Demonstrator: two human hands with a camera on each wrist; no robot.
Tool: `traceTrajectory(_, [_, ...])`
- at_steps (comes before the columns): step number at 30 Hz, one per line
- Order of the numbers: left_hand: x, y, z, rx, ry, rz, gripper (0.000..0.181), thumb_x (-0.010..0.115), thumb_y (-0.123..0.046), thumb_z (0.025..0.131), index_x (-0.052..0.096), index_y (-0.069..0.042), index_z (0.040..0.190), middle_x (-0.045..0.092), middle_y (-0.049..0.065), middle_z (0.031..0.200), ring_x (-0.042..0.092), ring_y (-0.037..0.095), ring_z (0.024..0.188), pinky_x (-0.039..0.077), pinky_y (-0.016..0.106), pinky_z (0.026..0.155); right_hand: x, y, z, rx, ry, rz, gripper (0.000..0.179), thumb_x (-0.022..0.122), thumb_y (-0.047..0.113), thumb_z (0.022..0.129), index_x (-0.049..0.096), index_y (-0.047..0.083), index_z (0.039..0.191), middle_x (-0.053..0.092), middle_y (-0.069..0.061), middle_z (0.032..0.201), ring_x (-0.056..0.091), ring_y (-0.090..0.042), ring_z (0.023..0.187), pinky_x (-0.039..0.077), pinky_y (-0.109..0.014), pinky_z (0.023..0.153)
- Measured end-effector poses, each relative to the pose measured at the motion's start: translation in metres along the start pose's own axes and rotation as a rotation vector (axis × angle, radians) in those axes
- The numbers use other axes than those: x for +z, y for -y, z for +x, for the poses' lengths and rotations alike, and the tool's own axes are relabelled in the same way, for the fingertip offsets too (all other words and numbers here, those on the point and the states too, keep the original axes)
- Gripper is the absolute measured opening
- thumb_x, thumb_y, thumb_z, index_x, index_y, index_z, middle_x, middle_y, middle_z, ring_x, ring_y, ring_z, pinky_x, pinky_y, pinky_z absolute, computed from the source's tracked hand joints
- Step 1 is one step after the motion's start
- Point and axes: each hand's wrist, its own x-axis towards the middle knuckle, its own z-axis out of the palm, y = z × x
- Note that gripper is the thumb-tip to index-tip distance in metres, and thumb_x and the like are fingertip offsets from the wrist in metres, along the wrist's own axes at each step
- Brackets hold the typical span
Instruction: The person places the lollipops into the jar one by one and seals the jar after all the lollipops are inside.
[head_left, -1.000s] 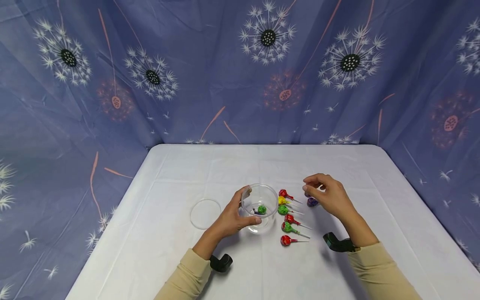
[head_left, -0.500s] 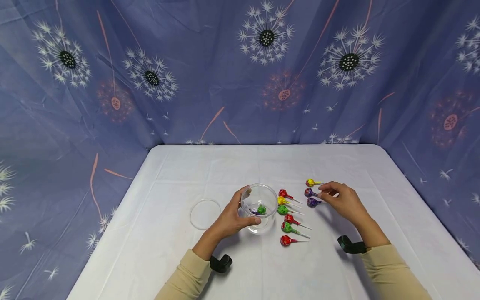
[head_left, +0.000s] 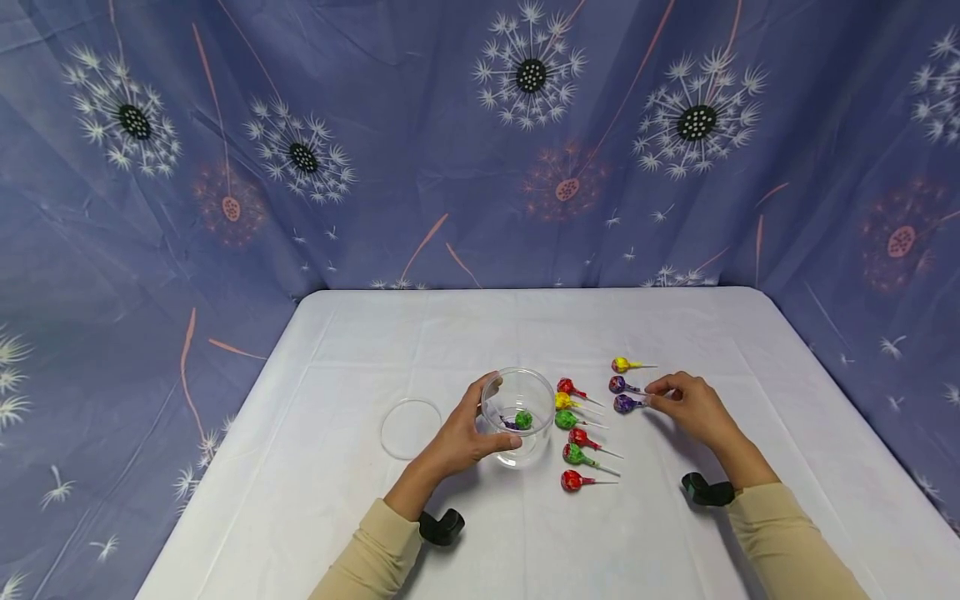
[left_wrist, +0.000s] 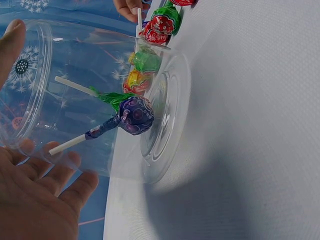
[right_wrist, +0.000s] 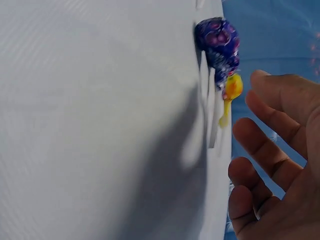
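Note:
My left hand [head_left: 465, 442] grips the side of a clear plastic jar [head_left: 519, 381], its thumb on the near side and its fingers around the far side. Inside the jar lie a purple lollipop [left_wrist: 136, 116] and a green lollipop [head_left: 523, 419], sticks toward the mouth. On the right, my right hand [head_left: 693, 408] hovers at the stick ends of two purple lollipops, the nearer one [head_left: 624, 404] and the farther one [head_left: 617, 384]. In the right wrist view its thumb and fingers are spread apart with nothing between them. A yellow lollipop [head_left: 620, 365] lies just beyond.
Red, yellow and green lollipops lie in a column right of the jar, among them a red one [head_left: 572, 481] at the near end. Left of the jar lies a round clear lid [head_left: 411, 400]. A white cloth covers the table [head_left: 480, 333]; a dandelion-patterned curtain [head_left: 420, 150] hangs behind.
My right hand has drawn back to the right and down from over the purple lollipops to their stick ends, uncovering the yellow one. My left hand and the jar have stayed put.

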Motion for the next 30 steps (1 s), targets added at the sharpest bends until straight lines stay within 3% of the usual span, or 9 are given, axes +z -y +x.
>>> traceTrajectory(14, [0.0,0.002,0.0,0.001,0.002,0.003,0.095,0.08,-0.037,0.074,0.021,-0.03,0.148,0.033,0.003,0.151,0.037,0.035,0.137,0.03,0.053,0.112,0.008,-0.017,0.006,-0.013,0.052,-0.002,0.012,0.069,0.01,0.082,0.072,0.007,0.093,0.063,-0.012,0.092,0.052,-0.02,0.081,0.039,-0.03,0.069])
traceTrajectory(30, [0.0,0.002,0.002,0.01,0.002,0.003,0.094,0.08,-0.037,0.074,0.021,-0.031,0.148,0.033,0.003,0.152,0.035,0.033,0.138,0.03,0.051,0.113,0.014,-0.024,0.004,-0.024,0.025,-0.029,0.009,0.071,0.012,0.081,0.073,0.008,0.088,0.06,-0.01,0.084,0.049,-0.022,0.082,0.033,-0.03,0.069])
